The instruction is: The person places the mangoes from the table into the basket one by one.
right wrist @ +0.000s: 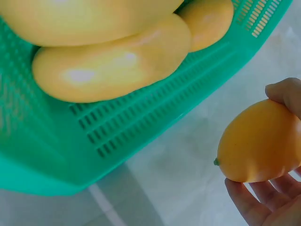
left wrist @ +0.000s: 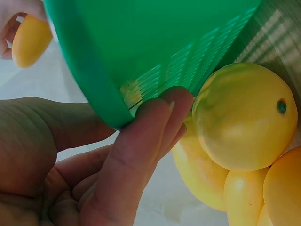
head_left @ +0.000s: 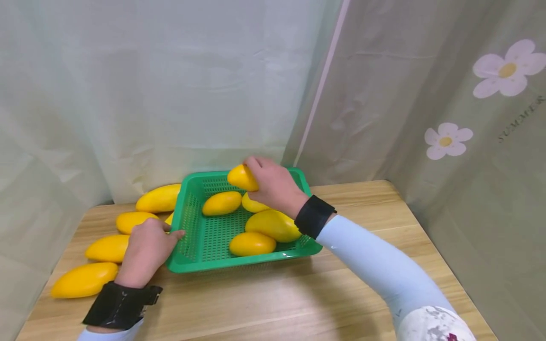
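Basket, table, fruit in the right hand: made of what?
Basket: likely molded plastic, semi-gloss; regular slots, bright highlights.
Table: wood or wood-look laminate, satin; grain streaks, soft sheen.
Fruit: real or artificial, can't tell; smooth, softly shiny skin, green tip.

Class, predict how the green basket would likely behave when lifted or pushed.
The green basket probably holds its shape, as its rim shows no sag. It may be light for its size, given its slotted floor. The rounded yellow fruits inside might roll.
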Demonstrator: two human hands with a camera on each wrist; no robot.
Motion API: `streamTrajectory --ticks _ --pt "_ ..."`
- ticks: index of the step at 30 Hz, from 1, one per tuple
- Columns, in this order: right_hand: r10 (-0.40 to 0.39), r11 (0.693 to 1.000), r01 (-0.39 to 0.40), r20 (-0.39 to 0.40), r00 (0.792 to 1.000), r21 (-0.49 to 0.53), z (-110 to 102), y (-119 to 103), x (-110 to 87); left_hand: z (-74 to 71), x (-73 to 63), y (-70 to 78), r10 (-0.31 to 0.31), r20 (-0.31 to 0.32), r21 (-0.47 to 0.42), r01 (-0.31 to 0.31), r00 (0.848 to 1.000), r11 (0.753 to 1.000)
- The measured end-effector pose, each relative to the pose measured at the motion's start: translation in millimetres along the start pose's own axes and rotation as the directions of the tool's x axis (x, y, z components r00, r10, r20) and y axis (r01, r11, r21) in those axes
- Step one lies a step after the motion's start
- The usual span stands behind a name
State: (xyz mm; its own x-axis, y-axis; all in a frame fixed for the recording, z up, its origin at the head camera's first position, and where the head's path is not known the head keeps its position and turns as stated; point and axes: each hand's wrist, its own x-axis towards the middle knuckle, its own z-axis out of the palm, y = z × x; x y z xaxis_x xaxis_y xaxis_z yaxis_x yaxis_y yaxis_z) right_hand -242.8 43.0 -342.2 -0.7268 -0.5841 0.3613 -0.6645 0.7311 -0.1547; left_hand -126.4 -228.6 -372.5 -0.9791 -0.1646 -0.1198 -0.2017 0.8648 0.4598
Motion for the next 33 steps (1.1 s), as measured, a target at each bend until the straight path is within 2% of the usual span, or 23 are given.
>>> streamTrajectory --ticks 6,12,15,20,26,30,33 --pt "-0.059 0.998 0.059 0.070 0.996 0.000 9.3 -13.6 6.2 0.1 0.1 -1.3 -0.004 -0.001 -0.002 0.004 1.000 1.000" --pt "-0.060 0.998 0.059 0.191 0.980 0.010 21.4 -23.2 10.3 -0.1 0.9 -2.4 -0.016 0.011 0.002 0.016 1.000 1.000" --pt "-0.077 0.997 0.079 0.262 0.962 0.001 28.3 -27.0 13.9 0.0 1.5 -3.1 -0.013 0.011 0.004 0.012 1.000 1.000" --pt "-0.145 0.988 0.154 0.365 0.920 0.004 41.4 -35.2 19.0 -0.7 1.4 -4.5 -0.017 0.017 0.007 0.017 1.000 1.000" --pt "-0.171 0.980 0.197 0.443 0.880 -0.012 50.4 -49.5 23.4 -1.3 1.1 -5.4 -0.024 0.016 0.009 0.024 1.000 1.000" --pt "-0.174 0.973 0.224 0.475 0.862 -0.049 52.6 -57.1 26.3 -1.2 0.3 -4.7 -0.033 0.019 0.015 0.033 0.999 0.999" --pt "-0.163 0.969 0.233 0.484 0.860 -0.087 55.9 -59.7 27.7 -1.3 -0.4 -3.3 -0.036 0.023 0.012 0.036 0.999 0.999"
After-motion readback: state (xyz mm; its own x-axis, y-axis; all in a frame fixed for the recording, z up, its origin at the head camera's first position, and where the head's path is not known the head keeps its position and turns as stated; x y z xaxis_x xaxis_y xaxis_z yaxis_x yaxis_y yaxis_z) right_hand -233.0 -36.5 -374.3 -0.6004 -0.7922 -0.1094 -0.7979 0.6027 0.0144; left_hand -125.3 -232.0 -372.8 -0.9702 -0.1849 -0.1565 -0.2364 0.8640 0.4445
